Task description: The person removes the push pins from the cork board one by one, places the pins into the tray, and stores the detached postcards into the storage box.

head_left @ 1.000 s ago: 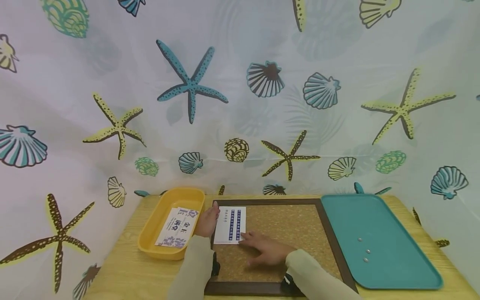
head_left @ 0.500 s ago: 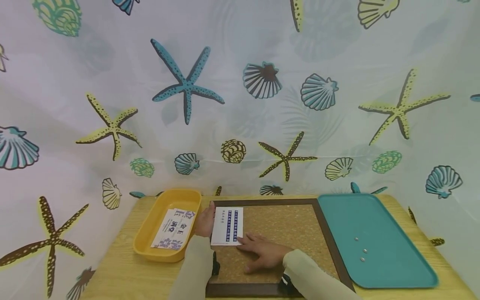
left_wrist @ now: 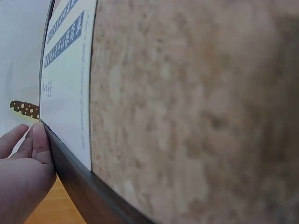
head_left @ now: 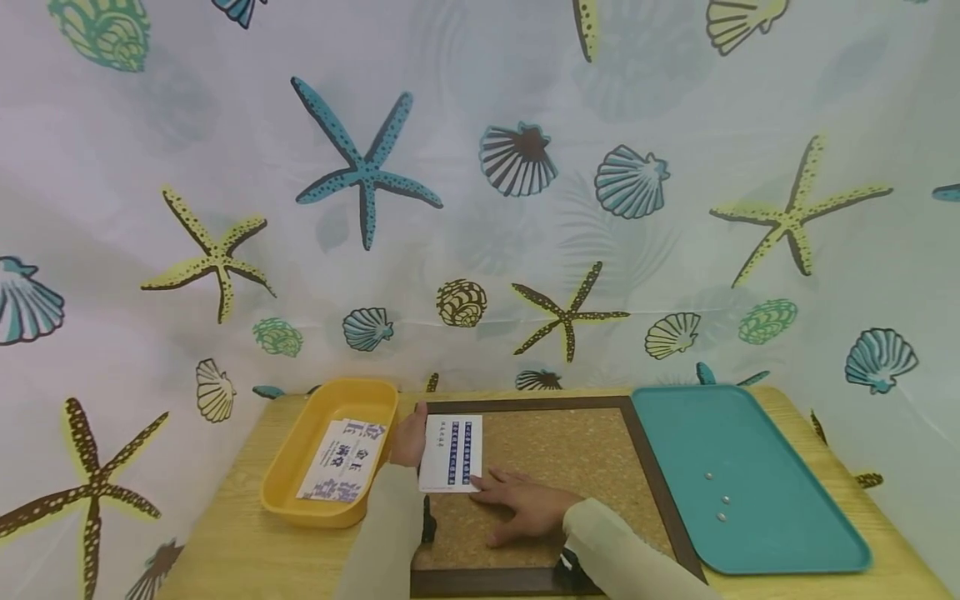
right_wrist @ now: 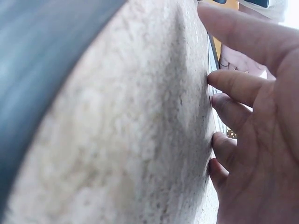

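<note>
A white printed card point(head_left: 442, 454) with blue bands of lettering lies at the far left corner of a cork board point(head_left: 558, 454) in a dark frame. My left hand point(head_left: 408, 437) lies along the card's left side. In the left wrist view its fingertips point(left_wrist: 41, 135) touch the frame's edge close to the card. My right hand point(head_left: 525, 502) is spread low over the cork, its foremost fingertips at the card's near right corner. In the right wrist view the fingers point(right_wrist: 233, 86) reach down to the board, spaced apart, with nothing gripped.
A yellow basket point(head_left: 281, 467) on the left holds white cards point(head_left: 343, 460) with purple print. To the right, a teal tray point(head_left: 780, 517) bears several small round pieces point(head_left: 725, 500). Behind the wooden table point(head_left: 225, 542) hangs a seashell-patterned curtain point(head_left: 525, 83).
The head view has swung slightly right, so everything appears farther left. Both hands stay at the card, and the right fingertips remain at its near corner.
</note>
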A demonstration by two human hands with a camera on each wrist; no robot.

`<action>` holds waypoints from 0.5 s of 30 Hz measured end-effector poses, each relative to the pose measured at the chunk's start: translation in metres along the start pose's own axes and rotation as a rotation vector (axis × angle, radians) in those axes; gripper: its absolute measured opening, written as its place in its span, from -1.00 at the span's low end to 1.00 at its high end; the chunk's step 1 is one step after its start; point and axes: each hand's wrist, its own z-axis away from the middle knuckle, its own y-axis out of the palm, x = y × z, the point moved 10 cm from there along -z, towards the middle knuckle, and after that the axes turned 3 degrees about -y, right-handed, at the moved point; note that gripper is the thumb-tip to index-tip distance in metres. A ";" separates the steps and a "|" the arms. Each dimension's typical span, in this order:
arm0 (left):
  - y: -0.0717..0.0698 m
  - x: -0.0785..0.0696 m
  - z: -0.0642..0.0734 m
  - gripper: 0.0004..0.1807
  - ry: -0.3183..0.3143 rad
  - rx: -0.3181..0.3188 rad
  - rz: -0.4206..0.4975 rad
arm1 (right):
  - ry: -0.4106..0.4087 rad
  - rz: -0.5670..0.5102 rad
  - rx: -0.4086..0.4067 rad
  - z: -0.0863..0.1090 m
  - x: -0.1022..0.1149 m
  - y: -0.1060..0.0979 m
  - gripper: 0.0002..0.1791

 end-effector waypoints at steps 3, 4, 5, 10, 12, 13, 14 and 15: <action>-0.002 0.005 -0.003 -0.24 -0.033 -0.033 -0.008 | -0.005 0.003 0.001 0.000 0.000 0.001 -0.26; -0.002 0.006 -0.003 -0.25 -0.032 -0.037 -0.009 | -0.007 0.007 0.002 0.000 0.000 0.001 -0.26; -0.002 0.007 -0.004 -0.26 -0.034 -0.039 -0.011 | -0.004 0.007 0.003 0.000 0.000 0.001 -0.26; 0.000 0.004 -0.004 -0.30 -0.030 -0.028 -0.022 | -0.001 0.015 0.002 -0.001 0.000 0.001 -0.26; 0.001 0.003 -0.004 -0.31 -0.035 -0.021 -0.012 | 0.000 0.016 0.002 -0.001 0.000 0.001 -0.26; 0.002 0.003 -0.003 -0.31 -0.042 -0.017 -0.003 | -0.002 0.018 0.001 -0.001 0.000 0.001 -0.26; 0.002 0.003 -0.003 -0.31 -0.053 -0.015 0.007 | -0.004 0.017 0.000 0.000 0.000 0.001 -0.26; 0.002 0.004 -0.003 -0.31 -0.062 -0.013 0.015 | -0.002 0.011 0.001 0.000 0.000 0.001 -0.27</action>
